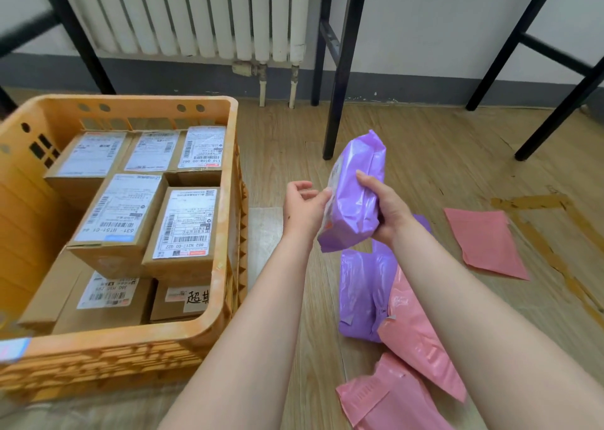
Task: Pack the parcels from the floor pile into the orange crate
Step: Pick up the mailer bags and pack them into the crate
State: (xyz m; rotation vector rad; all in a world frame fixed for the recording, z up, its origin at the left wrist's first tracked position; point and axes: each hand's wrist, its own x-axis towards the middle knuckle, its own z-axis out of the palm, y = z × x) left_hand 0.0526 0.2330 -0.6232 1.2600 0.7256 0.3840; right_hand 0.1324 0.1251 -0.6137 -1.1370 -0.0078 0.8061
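My right hand (385, 210) grips a purple parcel bag (354, 197) held upright above the floor, to the right of the orange crate (225, 312). My left hand (304, 205) touches the bag's left edge with its thumb, its fingers loosely curled. The crate sits on the floor at the left and holds several cardboard boxes (186, 223) with white shipping labels. Below my right arm lies the floor pile: another purple bag (362, 295) and two pink bags (415, 334), (382, 400). A flat pink bag (483, 243) lies apart at the right.
Black metal table legs (336, 102) stand behind the held bag, with more legs at the far right and left. A white radiator (196, 14) hangs on the back wall. Brown tape strips (536, 202) mark the wooden floor at the right.
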